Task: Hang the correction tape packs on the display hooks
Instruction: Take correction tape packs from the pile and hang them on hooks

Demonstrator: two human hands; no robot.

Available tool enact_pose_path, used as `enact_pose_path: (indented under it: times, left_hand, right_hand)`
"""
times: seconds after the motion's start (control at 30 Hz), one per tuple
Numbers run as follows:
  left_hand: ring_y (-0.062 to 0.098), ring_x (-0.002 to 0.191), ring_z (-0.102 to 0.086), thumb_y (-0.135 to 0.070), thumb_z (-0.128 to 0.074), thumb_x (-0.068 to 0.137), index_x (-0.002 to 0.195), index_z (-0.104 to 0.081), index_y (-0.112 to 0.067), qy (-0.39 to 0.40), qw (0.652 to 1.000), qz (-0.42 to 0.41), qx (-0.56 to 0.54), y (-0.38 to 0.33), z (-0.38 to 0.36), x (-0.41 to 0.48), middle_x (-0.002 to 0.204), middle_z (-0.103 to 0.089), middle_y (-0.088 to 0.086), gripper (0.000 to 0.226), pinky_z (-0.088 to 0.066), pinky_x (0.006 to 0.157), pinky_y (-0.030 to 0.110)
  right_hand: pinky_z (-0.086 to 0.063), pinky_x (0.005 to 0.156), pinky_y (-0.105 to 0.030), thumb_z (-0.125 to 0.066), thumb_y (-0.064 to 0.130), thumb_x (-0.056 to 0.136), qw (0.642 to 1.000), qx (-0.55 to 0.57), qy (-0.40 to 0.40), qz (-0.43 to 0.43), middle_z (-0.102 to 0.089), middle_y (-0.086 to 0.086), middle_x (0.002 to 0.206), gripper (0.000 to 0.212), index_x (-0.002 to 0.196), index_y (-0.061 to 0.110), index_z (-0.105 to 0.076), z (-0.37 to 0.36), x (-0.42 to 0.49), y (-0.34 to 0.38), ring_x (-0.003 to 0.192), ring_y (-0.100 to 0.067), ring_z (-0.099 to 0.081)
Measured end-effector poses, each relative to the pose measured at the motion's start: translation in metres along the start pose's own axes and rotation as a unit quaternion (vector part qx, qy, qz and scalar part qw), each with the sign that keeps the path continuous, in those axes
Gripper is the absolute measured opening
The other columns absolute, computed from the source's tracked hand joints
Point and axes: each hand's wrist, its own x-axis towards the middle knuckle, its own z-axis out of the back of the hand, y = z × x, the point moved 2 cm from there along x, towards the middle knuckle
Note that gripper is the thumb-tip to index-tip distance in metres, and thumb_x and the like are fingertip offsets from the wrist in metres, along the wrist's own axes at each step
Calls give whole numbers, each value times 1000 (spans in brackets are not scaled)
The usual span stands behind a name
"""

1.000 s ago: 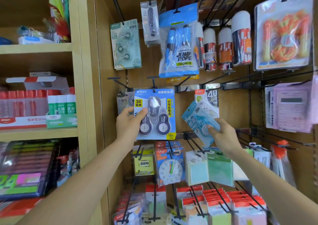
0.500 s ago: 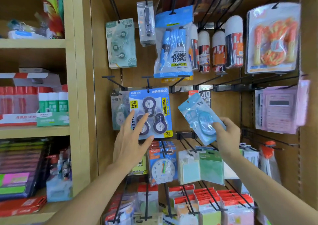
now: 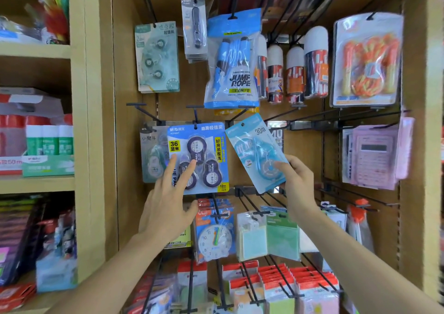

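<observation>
Right hand (image 3: 296, 181) is pinching the tilted light-blue pack (image 3: 257, 152) just right of the hung three-pack (image 3: 199, 155), likely lining its hole up with the hook (image 3: 240, 115) above, while left hand (image 3: 168, 208), fingers straight and released, is steadying the three-pack.

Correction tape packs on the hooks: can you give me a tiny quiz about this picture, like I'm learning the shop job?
1. True or false: the right hand grips the light blue 30m pack.
2. The left hand touches, fingers straight: A) the three-tape pack B) the jump rope C) the calculator.
3. Which number is on the three-tape pack's yellow patch?
Key: 1 true; 2 A; 3 36.
</observation>
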Motion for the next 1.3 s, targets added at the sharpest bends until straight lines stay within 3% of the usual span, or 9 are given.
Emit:
enact_pose_path:
  times: [0.1, 0.27, 0.4, 0.5, 0.6, 0.97, 1.1, 1.23, 1.3]
  left_hand:
    - [28, 136, -45, -44, -69, 86, 158, 6, -45, 9, 1000, -7, 10, 0, -2, -1, 168, 15, -4, 104, -58, 83, 38]
    - [25, 124, -54, -51, -67, 87, 153, 19, -50, 34, 999, -5, 1, -2, -2, -1, 166, 26, -8, 108, -58, 71, 32]
    - [25, 127, -55, -64, -58, 88, 152, 19, -52, 36, 999, -1, -8, -7, 1, -2, 166, 24, -10, 101, -57, 69, 31]
    - [25, 119, -61, -70, -53, 87, 153, 18, -52, 41, 999, -2, -6, -8, 2, -2, 167, 22, -9, 98, -51, 62, 26]
    - [23, 108, -65, -74, -48, 85, 153, 18, -50, 46, 999, -3, 5, -8, 2, -2, 167, 22, -8, 99, -48, 57, 24]
    - [28, 125, -59, -70, -57, 84, 158, 6, -47, 42, 999, 14, 19, -8, 1, -1, 167, 19, -11, 100, -57, 64, 36]
    - [30, 126, -59, -68, -59, 84, 158, 6, -46, 46, 999, 10, 23, -4, 0, -1, 168, 17, -9, 101, -58, 65, 39]
    - [34, 122, -61, -66, -57, 87, 159, 4, -44, 59, 998, 1, 38, -4, 0, 0, 168, 14, -6, 97, -56, 66, 40]
    - [35, 125, -58, -62, -60, 87, 159, 1, -44, 73, 997, 3, 30, -3, 3, 2, 168, 10, -5, 96, -56, 77, 44]
  right_hand:
    - [-52, 66, -30, -62, 10, 94, 1000, -5, -13, -8, -69, -3, 97, 9, 96, 14, -70, 1, 2, -5, 82, -11, -63]
    - [-53, 62, -16, -63, 16, 95, 995, -95, 11, 24, -69, 3, 96, 12, 105, 15, -68, 3, 12, -5, 84, -4, -68]
    - [-54, 63, -25, -66, 20, 93, 980, -195, 27, 32, -69, 4, 91, 8, 100, 18, -68, 0, 27, -7, 80, -12, -68]
    - [-56, 69, -36, -68, 20, 90, 966, -255, 30, 24, -70, 0, 89, 10, 98, 13, -69, -5, 43, -18, 82, -18, -68]
    - [-55, 67, -36, -69, 21, 90, 956, -289, 41, -13, -71, -5, 89, 15, 98, 8, -70, -11, 60, -34, 80, -23, -68]
    - [-62, 73, -44, -77, 35, 84, 932, -350, 29, -87, -73, -9, 93, 33, 102, 10, -69, -35, 112, -69, 79, -26, -71]
    - [-51, 79, -27, -74, 35, 87, 922, -386, 13, -34, -70, -4, 107, 39, 118, 13, -67, -18, 100, -56, 91, -18, -64]
    - [-55, 86, -35, -72, 21, 86, 933, -358, 28, 26, -72, -3, 98, 21, 106, 12, -71, -4, 58, -33, 91, -19, -68]
    - [-56, 84, -38, -70, 14, 85, 934, -349, 54, 57, -72, -2, 88, 14, 99, 13, -73, 3, 29, -19, 83, -18, -67]
